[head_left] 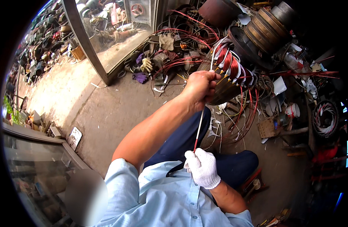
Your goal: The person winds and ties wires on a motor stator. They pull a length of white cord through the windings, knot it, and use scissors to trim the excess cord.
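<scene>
My bare left hand (200, 87) is closed around a thin white sleeve (199, 126), which runs down toward my lap. Red wire (196, 144) shows below the sleeve's lower end. There my right hand (201, 168), in a white knitted glove, pinches the wire against the front of my shirt. Just beyond my left hand stands a motor stator (221, 92), its core dark and partly hidden by that hand. Red copper windings (231, 62) with white insulation crowd its top, and loose red wires hang from it.
Work gloves (146, 65) and tangled wire lie by the glass door frame (87, 41). A spool-like stack of brown rings (266, 26) stands behind the stator. At right are a wooden block (267, 128) and a ring-shaped wound stator (325, 118). Paper scraps litter the floor.
</scene>
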Action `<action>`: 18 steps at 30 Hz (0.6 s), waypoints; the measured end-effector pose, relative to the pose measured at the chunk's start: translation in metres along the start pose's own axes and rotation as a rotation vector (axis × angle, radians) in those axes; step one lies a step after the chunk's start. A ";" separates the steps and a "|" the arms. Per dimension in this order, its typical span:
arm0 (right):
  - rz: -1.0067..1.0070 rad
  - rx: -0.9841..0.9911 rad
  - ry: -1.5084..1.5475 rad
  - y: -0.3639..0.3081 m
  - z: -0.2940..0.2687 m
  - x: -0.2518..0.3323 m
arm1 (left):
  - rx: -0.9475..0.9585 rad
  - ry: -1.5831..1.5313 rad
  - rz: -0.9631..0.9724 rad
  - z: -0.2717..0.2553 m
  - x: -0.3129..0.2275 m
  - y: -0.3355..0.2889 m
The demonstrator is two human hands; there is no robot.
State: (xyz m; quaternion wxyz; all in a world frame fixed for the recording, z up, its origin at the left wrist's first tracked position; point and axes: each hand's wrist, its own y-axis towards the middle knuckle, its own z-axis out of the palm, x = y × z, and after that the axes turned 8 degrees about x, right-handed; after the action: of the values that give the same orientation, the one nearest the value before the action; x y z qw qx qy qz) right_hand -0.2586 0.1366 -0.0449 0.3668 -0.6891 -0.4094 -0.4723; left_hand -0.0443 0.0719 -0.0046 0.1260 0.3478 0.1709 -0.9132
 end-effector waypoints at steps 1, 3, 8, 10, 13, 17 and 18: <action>-0.046 0.013 -0.026 0.000 0.001 0.000 | 0.003 -0.019 0.002 0.000 -0.001 0.004; -0.135 0.041 -0.078 -0.002 0.004 0.001 | 0.027 -0.056 -0.016 -0.008 -0.009 0.019; -0.016 0.031 -0.019 0.000 0.004 0.006 | 0.070 -0.019 -0.024 -0.011 -0.021 0.046; 0.036 0.039 -0.041 0.001 0.000 0.005 | 0.037 0.008 -0.002 -0.007 -0.023 0.055; -0.029 0.056 -0.035 0.000 0.002 0.006 | 0.038 0.023 0.013 -0.007 -0.032 0.073; -0.001 0.022 -0.036 -0.002 0.000 0.005 | 0.008 0.067 0.036 0.002 -0.033 0.089; -0.027 0.024 -0.049 -0.001 0.001 0.004 | -0.005 0.089 0.034 0.001 -0.036 0.094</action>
State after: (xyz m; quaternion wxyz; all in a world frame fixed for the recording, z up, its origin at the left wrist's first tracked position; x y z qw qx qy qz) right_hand -0.2582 0.1387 -0.0416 0.3585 -0.6905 -0.4333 -0.4550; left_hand 0.0140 -0.0097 -0.0004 0.1347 0.3906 0.1728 -0.8941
